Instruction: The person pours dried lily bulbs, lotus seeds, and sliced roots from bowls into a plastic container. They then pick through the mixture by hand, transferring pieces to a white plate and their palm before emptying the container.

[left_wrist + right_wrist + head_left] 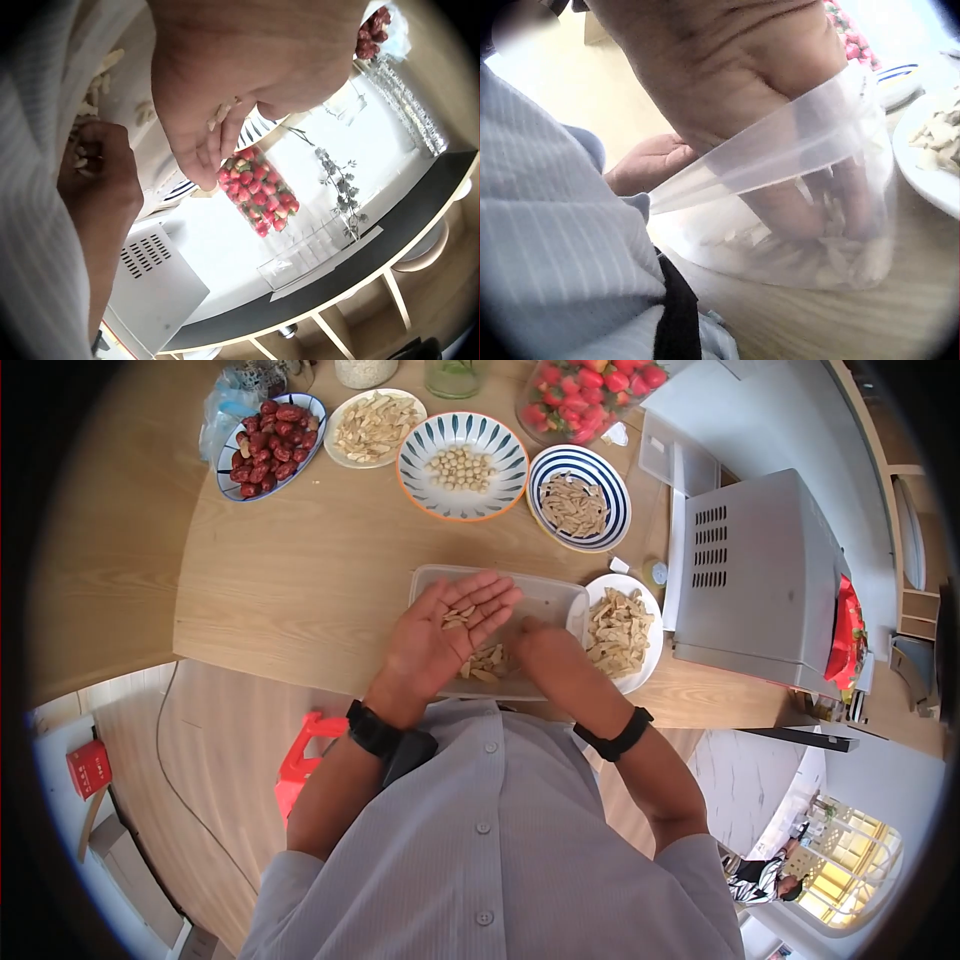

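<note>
A clear plastic container [548, 596] sits at the front edge of the table, with pale dried slices [485, 664] in its bottom. My left hand [425, 645] is palm up over its left part, fingers extended, carrying a few pale slices [457, 617] in the palm. Down inside the container, my right hand [562, 662] has its fingers bent among the slices. The left wrist view shows pale pieces between the curled fingers of the right hand [109, 169]. Through the translucent wall in the right wrist view, the fingertips are in the pile [840, 259].
A white plate [655, 635] of dried slices adjoins the container's right end. Behind stand a striped bowl [621, 490], an orange-rimmed bowl [410, 475], a small plate of slices [335, 448], a dish of red dates [318, 410] and strawberries [580, 400]. A grey appliance [750, 570] stands right.
</note>
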